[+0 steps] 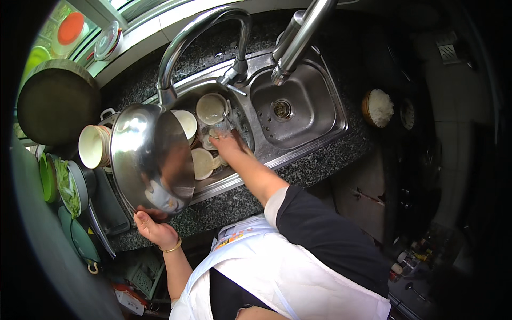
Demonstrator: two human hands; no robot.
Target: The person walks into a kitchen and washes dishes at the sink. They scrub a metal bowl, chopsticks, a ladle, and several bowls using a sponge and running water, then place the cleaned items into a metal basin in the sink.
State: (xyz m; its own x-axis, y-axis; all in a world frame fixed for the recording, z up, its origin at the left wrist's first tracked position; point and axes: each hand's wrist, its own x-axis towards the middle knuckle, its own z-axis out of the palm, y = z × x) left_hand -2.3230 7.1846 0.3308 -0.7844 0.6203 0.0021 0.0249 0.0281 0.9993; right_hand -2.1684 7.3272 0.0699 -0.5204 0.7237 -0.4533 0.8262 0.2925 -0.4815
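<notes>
A large shiny stainless steel bowl (150, 152) is tilted over the left end of the sink. My left hand (156, 230) grips its near rim, a gold bangle on the wrist. My right hand (226, 146) reaches down into the left sink basin (244, 116), among dishes; what its fingers touch is blurred and partly hidden. Around that hand lie a round bowl (211, 109) at the back, a white bowl (186, 123) beside the steel bowl, and a pale dish (203, 163) at the front. A curved chrome faucet (192, 30) arches above this basin.
The right basin (308, 108) has food bits around its drain, under a second metal spout (286, 66). A bowl of white rice (379, 108) stands on the right. Stacked bowls (94, 147), a large round pan (59, 102) and a dish of green leaves (74, 190) crowd the left.
</notes>
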